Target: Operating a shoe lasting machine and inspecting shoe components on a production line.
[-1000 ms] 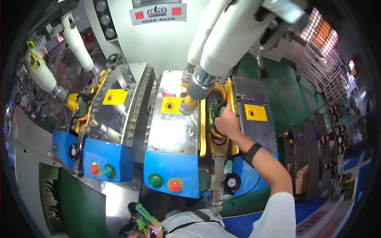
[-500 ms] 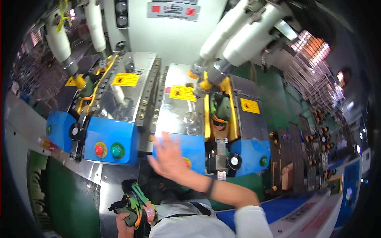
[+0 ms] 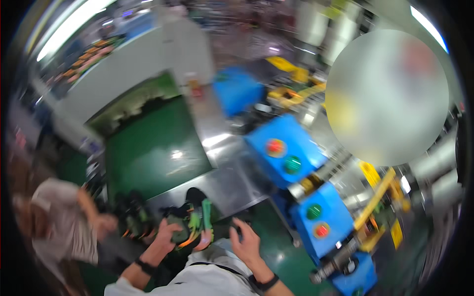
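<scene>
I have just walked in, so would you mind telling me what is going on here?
A person's left hand is at the side of a black, green and orange shoe; blur hides whether it grips it. The right hand is open, apart from the shoe. Toward the picture's left, a co-worker is near more dark shoes; blue machine panels stand at the right.

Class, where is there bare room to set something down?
Bare: the green surface between the pale housing and steel plate, and that plate's stretch toward the nearest blue panel. Crowded: around the left hand, where the colourful shoe and dark shoes cluster.
</scene>
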A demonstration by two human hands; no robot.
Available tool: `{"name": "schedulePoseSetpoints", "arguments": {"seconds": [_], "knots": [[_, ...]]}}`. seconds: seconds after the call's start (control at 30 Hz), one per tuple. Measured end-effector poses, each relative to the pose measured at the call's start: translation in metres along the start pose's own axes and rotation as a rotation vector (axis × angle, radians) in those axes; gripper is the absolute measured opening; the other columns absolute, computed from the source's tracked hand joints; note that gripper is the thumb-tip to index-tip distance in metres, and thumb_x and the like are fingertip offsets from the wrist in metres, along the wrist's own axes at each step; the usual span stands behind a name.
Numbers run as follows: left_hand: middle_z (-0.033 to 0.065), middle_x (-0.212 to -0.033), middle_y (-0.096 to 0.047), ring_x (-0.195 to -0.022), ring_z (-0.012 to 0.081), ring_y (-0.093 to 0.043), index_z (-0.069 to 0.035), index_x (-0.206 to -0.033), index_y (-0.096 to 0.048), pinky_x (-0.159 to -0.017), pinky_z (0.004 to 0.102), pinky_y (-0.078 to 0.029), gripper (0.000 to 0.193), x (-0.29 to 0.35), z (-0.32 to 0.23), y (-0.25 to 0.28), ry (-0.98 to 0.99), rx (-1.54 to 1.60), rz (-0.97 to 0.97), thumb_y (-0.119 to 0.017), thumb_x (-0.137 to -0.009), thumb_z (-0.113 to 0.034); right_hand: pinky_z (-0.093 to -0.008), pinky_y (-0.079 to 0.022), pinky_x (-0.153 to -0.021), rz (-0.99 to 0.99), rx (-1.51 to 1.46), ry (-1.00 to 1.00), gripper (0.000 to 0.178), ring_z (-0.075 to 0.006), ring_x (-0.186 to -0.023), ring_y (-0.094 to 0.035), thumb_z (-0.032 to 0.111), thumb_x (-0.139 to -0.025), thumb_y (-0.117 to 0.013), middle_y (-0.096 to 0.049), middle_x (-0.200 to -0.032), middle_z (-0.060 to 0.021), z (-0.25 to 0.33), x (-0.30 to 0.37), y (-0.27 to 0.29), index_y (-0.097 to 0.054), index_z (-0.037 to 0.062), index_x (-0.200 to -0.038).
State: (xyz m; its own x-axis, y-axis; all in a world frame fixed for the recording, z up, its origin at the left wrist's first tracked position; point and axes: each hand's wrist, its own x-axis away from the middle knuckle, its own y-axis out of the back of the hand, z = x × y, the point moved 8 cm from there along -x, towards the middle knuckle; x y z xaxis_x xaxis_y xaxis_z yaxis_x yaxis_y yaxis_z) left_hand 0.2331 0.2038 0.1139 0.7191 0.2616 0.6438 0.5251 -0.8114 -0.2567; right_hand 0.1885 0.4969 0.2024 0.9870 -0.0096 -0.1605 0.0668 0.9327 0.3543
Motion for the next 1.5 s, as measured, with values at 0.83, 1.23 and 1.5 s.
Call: {"name": "schedulePoseSetpoints", "arguments": {"seconds": [0.83,1.23,1.5], "knots": [[0.0151,-0.119,-0.051,-0.114,0.0270,-0.049,0.003,-0.132,-0.036,-0.104,0.0362,-0.034,0.072,-0.038,-0.035,0.173,-0.555,-0.525,-0.340,-0.054,-0.062,0.003,-0.0372,-0.051,-0.065,0.529,0.237,-0.144,0.018,-0.0340,-0.074,-0.065,0.012,-0.085,-0.059,-0.066,-0.084,-0.0178,-0.015,-0.047,-0.164,-0.063,0.0037,-0.101],[0.0212,-0.122,-0.054,-0.116,0.0357,-0.051,0.004,-0.124,-0.049,-0.102,0.0404,-0.037,0.055,-0.065,-0.061,0.026,-0.816,-1.008,-0.144,-0.058,-0.070,-0.005,-0.0374,-0.052,-0.069,0.476,0.206,-0.112,0.025,-0.0327,-0.079,-0.065,0.014,-0.087,-0.057,-0.066,-0.085,-0.0161,-0.056,-0.003,-0.074,-0.058,0.0028,-0.109],[0.0227,-0.124,-0.056,-0.111,0.0373,-0.055,-0.004,-0.132,-0.045,-0.096,0.0404,-0.043,0.062,-0.028,0.101,-0.103,-0.225,-1.634,1.053,-0.060,-0.082,-0.036,-0.0396,-0.053,-0.076,0.054,0.218,-0.501,0.028,-0.0336,-0.086,-0.066,0.021,-0.086,-0.057,-0.067,-0.096,-0.0187,-0.140,0.101,0.071,-0.060,0.0042,-0.108]]}}
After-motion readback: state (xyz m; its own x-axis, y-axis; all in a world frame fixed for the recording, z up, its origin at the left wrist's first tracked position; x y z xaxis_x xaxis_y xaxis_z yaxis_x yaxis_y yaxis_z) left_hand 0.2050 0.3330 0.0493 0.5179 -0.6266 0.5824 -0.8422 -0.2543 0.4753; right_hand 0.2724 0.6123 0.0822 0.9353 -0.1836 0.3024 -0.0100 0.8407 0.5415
